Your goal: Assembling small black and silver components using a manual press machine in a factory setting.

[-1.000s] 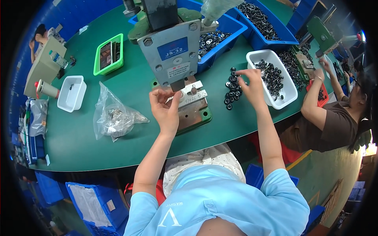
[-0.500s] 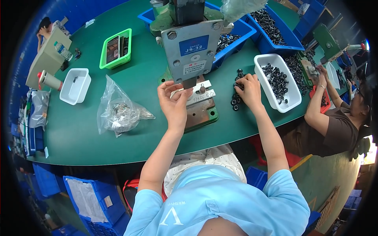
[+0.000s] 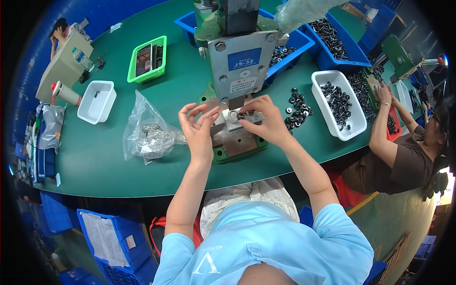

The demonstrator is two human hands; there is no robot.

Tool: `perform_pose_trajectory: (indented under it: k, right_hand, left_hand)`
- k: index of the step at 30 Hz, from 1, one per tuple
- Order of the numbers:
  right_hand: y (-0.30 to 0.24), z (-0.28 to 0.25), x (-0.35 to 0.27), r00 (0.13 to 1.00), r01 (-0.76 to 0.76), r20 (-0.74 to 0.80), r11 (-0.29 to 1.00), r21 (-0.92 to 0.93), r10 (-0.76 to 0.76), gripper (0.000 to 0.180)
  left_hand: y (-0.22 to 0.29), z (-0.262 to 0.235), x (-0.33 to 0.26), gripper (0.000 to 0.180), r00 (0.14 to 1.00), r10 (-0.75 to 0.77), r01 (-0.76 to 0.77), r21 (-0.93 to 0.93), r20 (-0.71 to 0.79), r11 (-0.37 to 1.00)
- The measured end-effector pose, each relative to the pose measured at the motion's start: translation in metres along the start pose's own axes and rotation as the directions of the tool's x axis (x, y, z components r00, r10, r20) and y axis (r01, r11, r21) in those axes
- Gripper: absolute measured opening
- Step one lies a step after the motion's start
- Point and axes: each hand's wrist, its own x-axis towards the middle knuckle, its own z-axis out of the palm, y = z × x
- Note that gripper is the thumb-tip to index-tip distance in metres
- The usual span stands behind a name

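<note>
At the middle of the table stands a green bench press with a grey metal front plate. Under its ram is a metal fixture block on a green-edged base. My right hand is at the block, thumb and fingers closing around a small part with a pale round face; the fingers hide most of it. Left of the block my left hand hovers with fingers bent and apart, nothing visible in them. Right of the press lies a loose group of small black round-headed parts.
A white tray of black-headed parts stands to the right, with blue bins behind. On the left are a clear bag of metal pieces, a green tray and a white tray. A co-worker sits at right.
My right hand has moved left from the loose black parts to the fixture under the ram. My left hand has drawn back left from the block. The view has shifted slightly.
</note>
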Motion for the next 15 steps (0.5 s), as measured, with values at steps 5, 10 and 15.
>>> perform_pose_trajectory:
  k: [5,10,15]
  right_hand:
    - [0.000,-0.002,-0.006,0.965,-0.261,0.136,0.760,0.595,0.224,0.019]
    - [-0.010,-0.007,-0.003,0.922,-0.373,0.250,0.503,0.780,0.296,0.017]
    - [-0.004,-0.008,-0.003,0.919,-0.323,0.188,0.389,0.863,0.347,0.016]
  left_hand:
    - [0.006,0.007,0.005,0.047,0.991,-0.083,0.084,-0.008,0.103,0.996]
    - [0.015,0.012,0.009,0.054,0.973,-0.172,0.193,-0.135,0.152,0.972]
    - [0.008,0.009,0.020,0.052,0.937,-0.283,0.331,-0.265,0.202,0.906]
